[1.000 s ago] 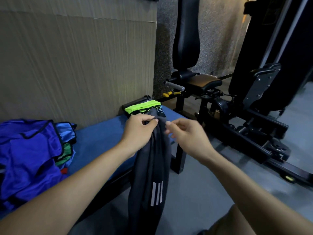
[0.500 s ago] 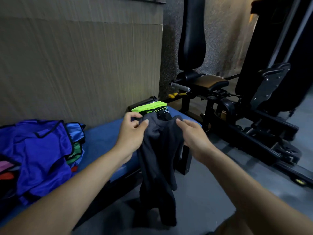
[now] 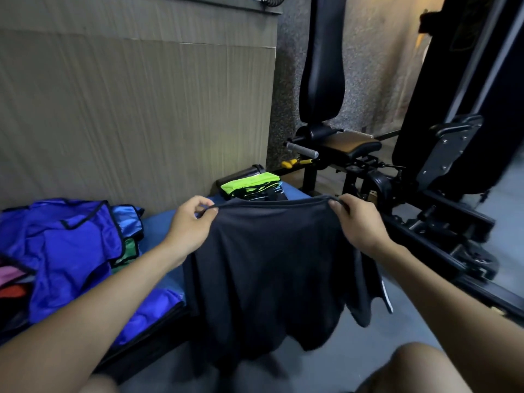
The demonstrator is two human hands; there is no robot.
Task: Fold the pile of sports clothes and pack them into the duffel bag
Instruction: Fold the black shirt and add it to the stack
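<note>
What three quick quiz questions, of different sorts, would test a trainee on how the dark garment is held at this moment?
1. True or false: the dark garment lies flat on the blue bench.
2. Multiple choice: which hand pinches its top edge? A left hand only; B right hand only; C both.
3. Fill in: the neon green item lies at the bench's far end, ____ the garment.

Key: 1 false, it hangs spread between the hands. 2 C. 3 behind.
</note>
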